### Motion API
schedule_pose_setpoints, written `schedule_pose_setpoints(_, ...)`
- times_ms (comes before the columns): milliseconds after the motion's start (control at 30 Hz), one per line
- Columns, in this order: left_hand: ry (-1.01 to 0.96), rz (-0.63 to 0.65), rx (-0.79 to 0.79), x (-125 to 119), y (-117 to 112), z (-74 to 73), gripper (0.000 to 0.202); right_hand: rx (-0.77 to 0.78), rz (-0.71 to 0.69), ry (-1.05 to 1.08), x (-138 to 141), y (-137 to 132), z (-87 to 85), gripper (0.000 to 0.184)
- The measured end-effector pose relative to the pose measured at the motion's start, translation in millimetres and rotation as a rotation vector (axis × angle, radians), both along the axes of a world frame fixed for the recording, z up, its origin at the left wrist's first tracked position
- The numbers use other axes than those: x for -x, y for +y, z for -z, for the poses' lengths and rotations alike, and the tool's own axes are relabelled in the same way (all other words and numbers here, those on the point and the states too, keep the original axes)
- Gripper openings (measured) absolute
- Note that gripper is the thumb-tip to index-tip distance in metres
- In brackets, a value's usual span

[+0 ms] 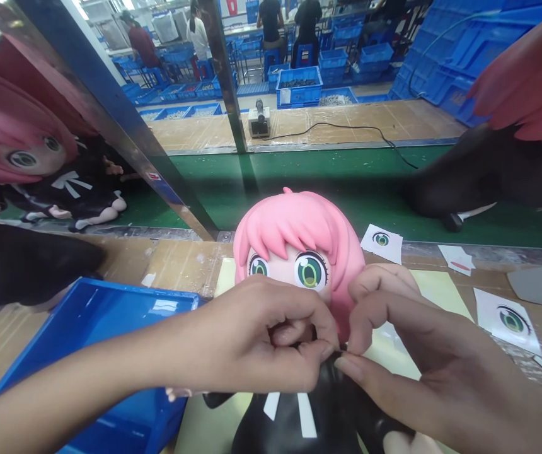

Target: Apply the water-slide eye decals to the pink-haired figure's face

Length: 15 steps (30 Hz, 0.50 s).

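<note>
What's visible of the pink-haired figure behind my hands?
The pink-haired figure has plastic-looking hair, green eyes and a glossy black outfit with white ribbon tails. It faces the camera, on a yellow sheet. The left hand hides its lower face, the right hand part of its side; contact is unclear.

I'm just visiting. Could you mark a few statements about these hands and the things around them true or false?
1. The doll in front has pink hair. True.
2. The left hand and right hand are held far apart. False: their fingertips nearly meet.
3. A white paper with a green eye lies on the picture's right. True.
4. The doll's eyes are red. False: green.
5. A blue tray is on the picture's left. True.
</note>
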<state>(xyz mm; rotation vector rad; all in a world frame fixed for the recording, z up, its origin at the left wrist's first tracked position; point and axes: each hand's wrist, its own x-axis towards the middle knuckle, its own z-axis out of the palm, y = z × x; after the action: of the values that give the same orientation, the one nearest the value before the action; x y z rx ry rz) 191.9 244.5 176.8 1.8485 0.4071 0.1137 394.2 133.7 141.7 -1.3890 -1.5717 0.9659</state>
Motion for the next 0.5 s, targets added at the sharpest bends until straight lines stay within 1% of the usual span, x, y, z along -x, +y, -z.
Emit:
schedule_pose_setpoints(100,0.007,0.015,0.010,-1.4,0.3,-0.5,0.020,-0.031,-0.042,-0.055,-3.9,1.9,-1.1,0.010)
schedule_pose_setpoints(200,0.002,0.010,0.013,-2.7,0.4,-0.3,0.021,-0.048,-0.061,-0.062,-6.4,1.2,-2.7,0.013)
schedule_pose_setpoints(333,0.001,0.003,0.047,-2.6,0.5,0.8,0.023,-0.064,-0.090,-0.059,-9.8,0.7,-2.6,0.011)
schedule_pose_setpoints(433,0.004,0.017,0.049,-1.3,0.9,0.8,0.021,-0.062,-0.098,-0.040,-12.4,0.8,-0.5,0.011)
schedule_pose_setpoints(500,0.014,0.023,0.038,-0.4,1.3,0.5,0.019,-0.065,-0.066,-0.019,-13.1,0.3,0.4,0.012)
